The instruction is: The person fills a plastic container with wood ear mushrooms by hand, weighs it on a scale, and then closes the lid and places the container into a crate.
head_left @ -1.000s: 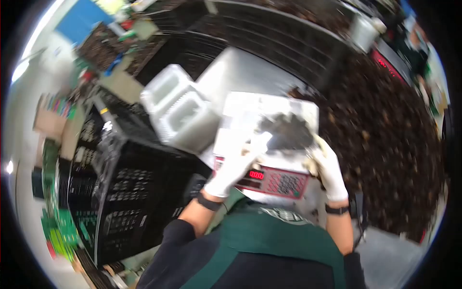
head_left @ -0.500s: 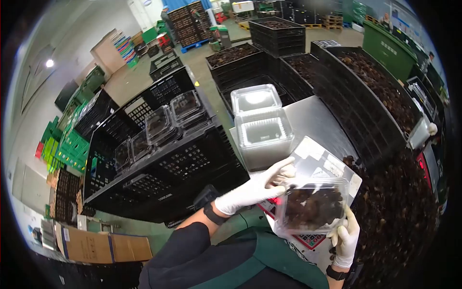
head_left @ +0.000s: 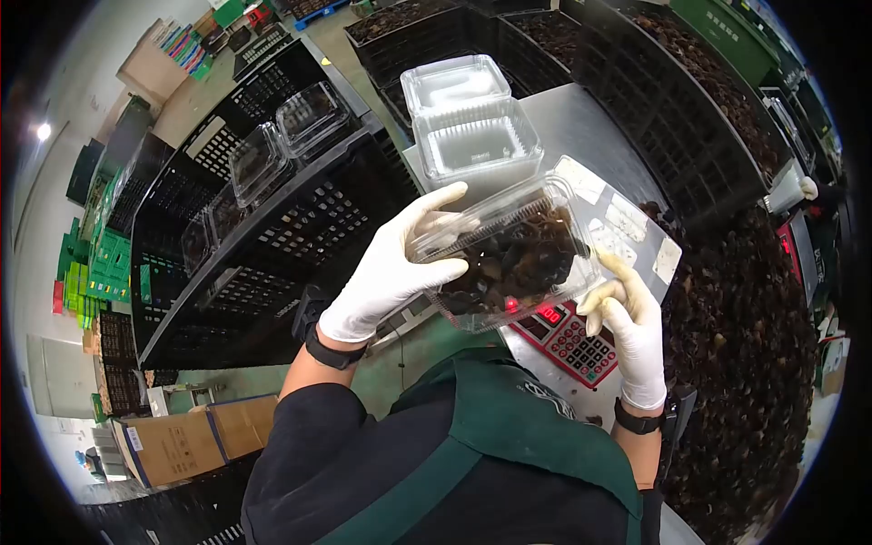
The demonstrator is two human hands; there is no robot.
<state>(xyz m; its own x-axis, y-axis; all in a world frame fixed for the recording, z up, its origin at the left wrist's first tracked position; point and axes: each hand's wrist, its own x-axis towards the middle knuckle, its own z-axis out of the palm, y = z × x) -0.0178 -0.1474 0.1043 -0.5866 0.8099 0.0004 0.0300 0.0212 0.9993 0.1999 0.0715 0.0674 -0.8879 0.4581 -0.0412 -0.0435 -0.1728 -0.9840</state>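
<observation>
A clear plastic clamshell container with dark brown, curled pieces inside, resembling wood ear mushrooms, is held tilted in front of my chest. My left hand, in a white glove, grips its left end, thumb on the near side and fingers behind. At the right edge, my gloved right hand has its fingers bent against the container's side. Below and behind is a scale with a red keypad and lit red digits; its pale platform is partly covered by the container.
Stacks of clear plastic containers stand on the metal table. To the left, a black crate holds several filled containers. A large heap of dark pieces lies on the right, beside black crates. Another person's gloved hand shows at far right.
The container has been lifted left and tilted away from over the scale, uncovering its keypad. My left hand has moved from beside the lid to gripping the left end. The view has tipped downward.
</observation>
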